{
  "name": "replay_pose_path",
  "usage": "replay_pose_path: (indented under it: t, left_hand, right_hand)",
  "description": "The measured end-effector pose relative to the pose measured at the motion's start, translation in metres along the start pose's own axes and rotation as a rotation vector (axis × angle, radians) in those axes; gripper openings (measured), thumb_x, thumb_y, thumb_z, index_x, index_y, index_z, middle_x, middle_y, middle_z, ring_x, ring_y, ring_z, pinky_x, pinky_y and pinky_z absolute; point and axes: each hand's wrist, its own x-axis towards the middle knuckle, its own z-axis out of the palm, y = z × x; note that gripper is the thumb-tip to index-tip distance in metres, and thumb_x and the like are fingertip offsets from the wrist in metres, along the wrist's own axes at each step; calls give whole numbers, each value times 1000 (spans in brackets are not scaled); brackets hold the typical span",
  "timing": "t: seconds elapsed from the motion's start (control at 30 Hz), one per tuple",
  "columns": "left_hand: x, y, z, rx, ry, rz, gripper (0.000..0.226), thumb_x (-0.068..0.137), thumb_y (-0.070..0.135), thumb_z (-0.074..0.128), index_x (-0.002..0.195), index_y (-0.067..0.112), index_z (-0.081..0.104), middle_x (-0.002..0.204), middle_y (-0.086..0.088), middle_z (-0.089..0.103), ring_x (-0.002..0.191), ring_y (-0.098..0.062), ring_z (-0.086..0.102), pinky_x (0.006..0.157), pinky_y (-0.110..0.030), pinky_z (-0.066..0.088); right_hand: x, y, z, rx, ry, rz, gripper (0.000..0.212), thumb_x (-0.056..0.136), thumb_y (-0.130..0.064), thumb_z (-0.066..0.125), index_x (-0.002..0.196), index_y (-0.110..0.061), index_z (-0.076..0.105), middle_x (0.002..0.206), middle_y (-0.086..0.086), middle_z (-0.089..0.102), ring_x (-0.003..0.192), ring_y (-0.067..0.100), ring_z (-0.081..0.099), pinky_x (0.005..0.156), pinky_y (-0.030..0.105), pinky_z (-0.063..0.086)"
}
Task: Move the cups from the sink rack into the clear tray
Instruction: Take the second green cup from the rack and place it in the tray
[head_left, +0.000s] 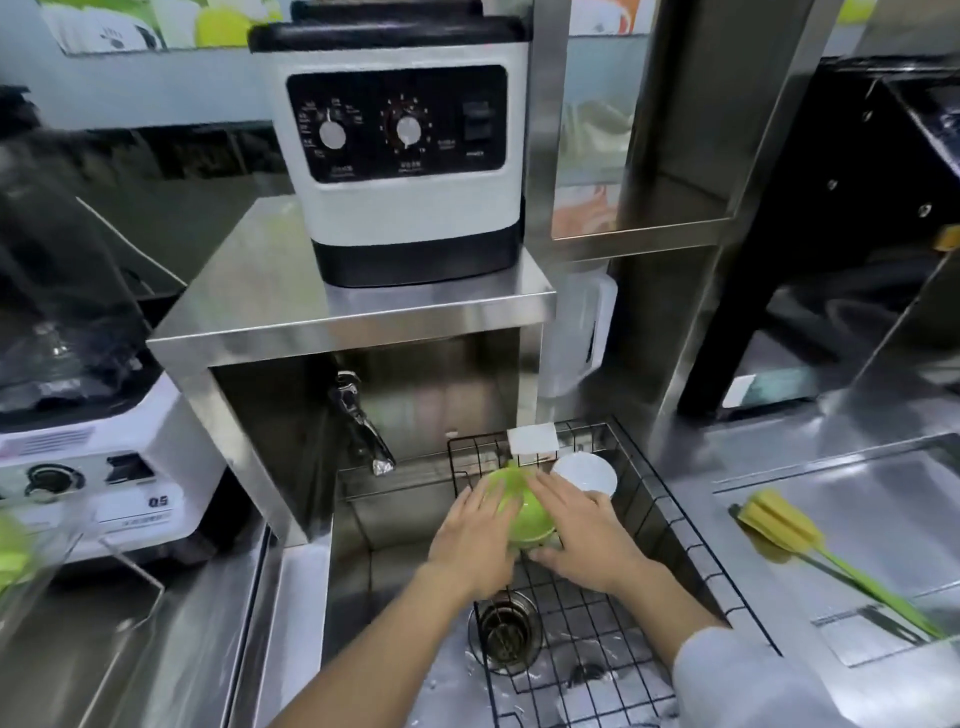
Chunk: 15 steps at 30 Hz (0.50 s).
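Observation:
A green cup (524, 512) lies in the black wire rack (670, 512) that sits in the steel sink. My left hand (475, 535) presses its left side and my right hand (584, 540) its right side, so the cup is clasped between both palms. Behind it in the rack stands a white cup (587, 473), apart from my hands. A clear tray (47, 545) with something green in it shows blurred at the far left edge of the counter.
A faucet (363, 431) juts out under the steel shelf that carries a white appliance (410, 156). The sink drain (506, 631) lies below my wrists. A white blender base (98, 467) stands at left. A yellow-green sponge brush (810, 551) rests on the right drainboard.

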Motion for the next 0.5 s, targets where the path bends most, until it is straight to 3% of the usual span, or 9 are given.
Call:
replay_pose_path:
  t: [0.17, 0.3, 0.37, 0.5]
  left_hand:
    - [7, 2, 24, 164, -186, -59, 49, 88, 20, 41, 136, 13, 29, 153, -13, 20, 144, -28, 1, 116, -45, -8]
    - [10, 4, 22, 163, -124, -48, 37, 83, 9, 41, 119, 11, 47, 124, -11, 56, 133, -25, 32, 115, -50, -7]
    - [11, 4, 22, 161, -67, -43, 31, 81, 8, 42, 110, 13, 54, 110, -11, 63, 118, -26, 46, 114, -51, -5]
    - [6, 1, 19, 101, -88, 2, 20, 80, 10, 48, 95, 14, 60, 101, -11, 67, 109, -29, 51, 114, -50, 2]
  right_hand:
    - [-1, 17, 25, -111, -147, -8, 77, 83, -33, 57, 143, -23, 9, 156, -2, 14, 142, 13, 9, 114, 42, 11]
    - [-2, 20, 35, -218, -231, -56, 62, 85, -30, 54, 137, -13, 25, 149, 5, 27, 142, 21, 13, 112, 43, 18]
    - [-2, 18, 36, -268, -209, -73, 49, 85, -30, 53, 127, -11, 36, 139, 9, 39, 135, 22, 24, 106, 43, 23]
    - [-4, 14, 35, -208, -220, -56, 30, 86, -30, 51, 109, -12, 47, 118, 9, 53, 115, 23, 42, 92, 42, 28]
